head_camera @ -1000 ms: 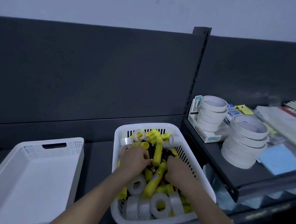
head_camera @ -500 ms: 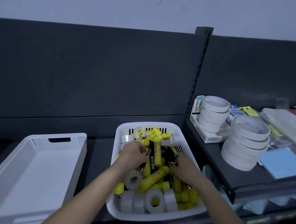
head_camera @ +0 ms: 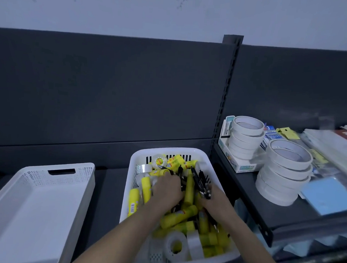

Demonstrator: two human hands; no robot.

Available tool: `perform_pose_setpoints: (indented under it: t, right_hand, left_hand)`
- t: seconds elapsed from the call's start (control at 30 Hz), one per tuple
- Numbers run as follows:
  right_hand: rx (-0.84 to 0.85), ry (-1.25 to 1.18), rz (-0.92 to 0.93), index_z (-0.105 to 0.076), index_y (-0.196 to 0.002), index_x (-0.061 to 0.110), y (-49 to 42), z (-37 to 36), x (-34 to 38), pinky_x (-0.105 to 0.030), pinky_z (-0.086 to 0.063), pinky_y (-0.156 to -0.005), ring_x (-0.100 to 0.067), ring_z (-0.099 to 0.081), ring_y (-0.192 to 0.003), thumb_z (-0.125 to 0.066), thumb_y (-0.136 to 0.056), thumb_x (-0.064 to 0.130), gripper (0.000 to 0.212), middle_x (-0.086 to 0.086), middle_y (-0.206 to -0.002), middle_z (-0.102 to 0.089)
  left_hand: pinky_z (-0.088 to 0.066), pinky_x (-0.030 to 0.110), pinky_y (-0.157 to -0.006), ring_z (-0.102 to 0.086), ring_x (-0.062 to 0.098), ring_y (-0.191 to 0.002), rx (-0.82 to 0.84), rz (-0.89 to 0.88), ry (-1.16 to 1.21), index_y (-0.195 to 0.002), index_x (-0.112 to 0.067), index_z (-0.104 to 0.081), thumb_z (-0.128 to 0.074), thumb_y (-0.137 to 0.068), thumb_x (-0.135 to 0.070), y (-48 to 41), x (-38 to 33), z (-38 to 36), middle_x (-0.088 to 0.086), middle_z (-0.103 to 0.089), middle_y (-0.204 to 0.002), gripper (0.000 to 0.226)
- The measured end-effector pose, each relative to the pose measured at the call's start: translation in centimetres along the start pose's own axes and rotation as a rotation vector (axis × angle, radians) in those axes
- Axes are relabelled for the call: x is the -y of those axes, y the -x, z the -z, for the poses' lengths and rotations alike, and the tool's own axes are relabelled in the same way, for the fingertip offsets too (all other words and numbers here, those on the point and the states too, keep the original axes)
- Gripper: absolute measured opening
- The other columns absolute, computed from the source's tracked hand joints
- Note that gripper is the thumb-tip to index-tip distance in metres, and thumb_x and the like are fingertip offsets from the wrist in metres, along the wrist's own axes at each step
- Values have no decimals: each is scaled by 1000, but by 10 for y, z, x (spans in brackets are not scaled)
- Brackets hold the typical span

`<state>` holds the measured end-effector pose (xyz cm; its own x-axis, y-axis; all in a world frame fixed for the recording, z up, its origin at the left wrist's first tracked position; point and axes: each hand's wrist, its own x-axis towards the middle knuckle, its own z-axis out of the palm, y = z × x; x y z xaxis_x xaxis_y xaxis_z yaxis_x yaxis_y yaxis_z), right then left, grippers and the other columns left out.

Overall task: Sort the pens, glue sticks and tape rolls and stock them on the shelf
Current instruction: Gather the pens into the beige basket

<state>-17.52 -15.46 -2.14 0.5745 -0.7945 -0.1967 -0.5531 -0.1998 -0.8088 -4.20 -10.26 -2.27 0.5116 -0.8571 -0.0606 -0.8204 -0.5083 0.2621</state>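
Note:
A white slotted basket [head_camera: 205, 159] on the dark shelf holds a jumble of yellow glue sticks [head_camera: 179, 217], clear tape rolls [head_camera: 174, 247] and black pens. Both my hands are down inside it. My right hand [head_camera: 213, 201] grips a bunch of black pens [head_camera: 199, 182] that stick up toward the basket's back. My left hand [head_camera: 166, 189] is curled over more black pens in the middle of the pile; whether it holds any I cannot tell.
An empty white tray [head_camera: 34, 202] stands to the left of the basket. On the higher shelf [head_camera: 269, 212] at the right are two stacks of white tape rolls [head_camera: 283, 173], a small box, blue notepaper [head_camera: 328, 195] and paper packs.
My hands have dug deeper toward the basket's back. The right hand has gathered several black pens and lifted them clear of the glue sticks.

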Motion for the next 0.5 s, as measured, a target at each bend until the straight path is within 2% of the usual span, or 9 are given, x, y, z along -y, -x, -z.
perform_pose_setpoints:
  t: [0.07,0.1,0.17,0.23,0.3,0.4,0.47,0.5]
  right_hand:
    - [8,4,11,-46,-98,14,1,2,-1,-9,-37,-41,-6,-50,-61,-50,-88,4,15,1,-78,-52]
    - [12,-1,12,-46,-98,14,1,3,-2,-10,-37,-42,-5,-50,-62,-51,-88,4,15,1,-79,-52]
    - [27,-46,7,-46,-96,16,4,5,-2,-12,-38,-46,-7,-51,-63,-52,-87,5,15,1,-78,-53]
    - [46,-134,3,-49,-97,15,6,7,0,-18,-42,-50,-12,-53,-60,-52,-87,2,17,-1,-75,-54]
    - [73,-244,13,-51,-101,11,9,10,5,-24,-44,-51,-15,-52,-55,-51,-87,-1,19,-7,-75,-53]
    - [117,-390,22,-48,-104,16,13,7,15,-27,-47,-57,-18,-55,-65,-51,-90,0,21,-2,-81,-51]
    - [126,-432,51,-48,-110,16,16,1,24,-28,-46,-62,-19,-55,-70,-51,-91,1,24,0,-84,-54]
    - [128,-440,74,-49,-111,16,17,-2,27,-27,-46,-61,-18,-56,-69,-51,-91,1,25,-2,-85,-57]
  left_hand:
    - [-41,38,-78,-51,32,-107,32,-10,-81,-96,-5,-59,-53,-90,-19,0,-4,-7,13,-48,-115,16]
    - [-41,37,-77,-51,32,-107,45,-14,-73,-91,-5,-59,-53,-90,-20,-1,-4,-7,13,-49,-114,16]
    - [-38,33,-68,-56,31,-96,81,-6,57,-68,-10,-47,-52,-90,-22,-3,-1,-1,12,-52,-95,25]
    - [-33,29,-63,-52,27,-80,125,14,280,-62,-16,-34,-48,-92,-21,-3,6,5,4,-44,-72,34]
    - [-31,28,-60,-45,20,-71,140,31,513,-70,-15,-37,-43,-96,-21,2,11,11,0,-42,-68,28]
    - [-37,23,-58,-51,14,-67,86,36,797,-93,-11,-41,-37,-100,-20,14,18,24,6,-57,-80,13]
    - [-41,21,-62,-53,12,-63,-13,25,869,-92,-15,-40,-35,-100,-19,20,26,34,6,-60,-77,10]
    - [-44,26,-66,-52,15,-61,-57,24,909,-88,-18,-39,-35,-100,-18,24,30,39,6,-58,-73,12]
